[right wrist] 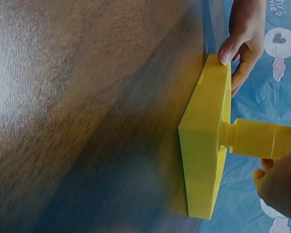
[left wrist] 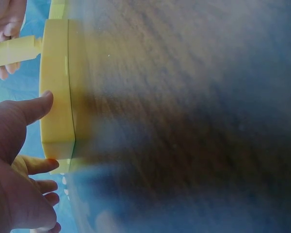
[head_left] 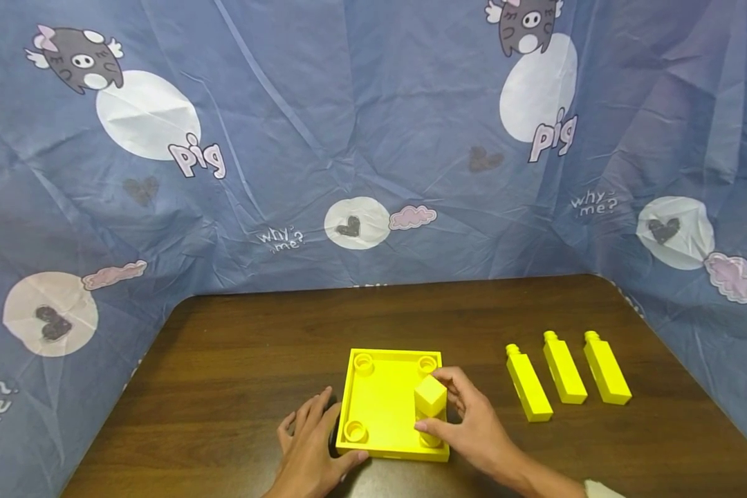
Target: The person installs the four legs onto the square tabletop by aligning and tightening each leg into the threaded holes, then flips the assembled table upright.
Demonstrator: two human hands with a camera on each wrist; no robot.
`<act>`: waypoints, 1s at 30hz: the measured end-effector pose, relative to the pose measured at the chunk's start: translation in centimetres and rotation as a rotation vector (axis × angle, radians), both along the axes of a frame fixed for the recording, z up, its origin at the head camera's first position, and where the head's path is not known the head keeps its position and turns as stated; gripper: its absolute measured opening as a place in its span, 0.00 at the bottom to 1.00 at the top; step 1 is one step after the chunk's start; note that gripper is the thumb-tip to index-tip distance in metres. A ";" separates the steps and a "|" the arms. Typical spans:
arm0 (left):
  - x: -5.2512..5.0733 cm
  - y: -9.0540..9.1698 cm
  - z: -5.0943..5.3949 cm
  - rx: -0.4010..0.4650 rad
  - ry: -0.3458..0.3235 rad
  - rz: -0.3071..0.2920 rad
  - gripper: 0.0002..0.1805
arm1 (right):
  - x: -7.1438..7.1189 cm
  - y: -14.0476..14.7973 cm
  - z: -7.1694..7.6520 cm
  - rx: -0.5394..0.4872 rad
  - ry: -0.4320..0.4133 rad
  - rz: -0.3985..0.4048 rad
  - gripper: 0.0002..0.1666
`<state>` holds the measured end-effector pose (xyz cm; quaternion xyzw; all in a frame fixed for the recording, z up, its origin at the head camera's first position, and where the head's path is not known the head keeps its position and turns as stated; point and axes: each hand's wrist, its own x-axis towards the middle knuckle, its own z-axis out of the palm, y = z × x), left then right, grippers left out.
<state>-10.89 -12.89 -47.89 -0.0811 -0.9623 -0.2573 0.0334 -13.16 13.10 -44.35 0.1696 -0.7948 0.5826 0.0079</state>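
Note:
A yellow plastic square tabletop (head_left: 386, 401) with raised rims lies underside up, a round socket in each corner. My left hand (head_left: 314, 443) holds its near left corner, the thumb against the near side and the fingers along the left side. My right hand (head_left: 479, 425) grips a yellow table leg (head_left: 431, 395) between thumb and fingers. That leg stands upright over the near right socket. In the right wrist view, the leg (right wrist: 257, 137) meets the tabletop (right wrist: 203, 145) with part of its narrow neck showing; how deep the end sits is hidden.
Three more yellow legs, a left one (head_left: 529, 387), a middle one (head_left: 565, 370) and a right one (head_left: 606, 370), lie on the brown wooden table (head_left: 255, 346) at the right. Blue printed cloth (head_left: 324, 138) hangs behind the table and on both sides.

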 end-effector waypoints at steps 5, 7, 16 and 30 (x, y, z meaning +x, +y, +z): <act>0.0 0.0 0.1 0.000 -0.012 0.003 0.41 | -0.2 0.1 -0.4 0.038 0.159 0.011 0.38; 0.0 0.0 0.1 0.000 -0.011 0.004 0.41 | -0.2 0.2 -0.5 0.056 0.231 0.012 0.35; 0.0 0.0 0.1 0.013 0.003 0.002 0.40 | -0.6 0.1 0.1 0.085 0.381 -0.043 0.21; 0.1 0.1 0.0 0.001 0.010 0.006 0.41 | -0.4 -0.1 0.6 0.047 0.314 0.030 0.26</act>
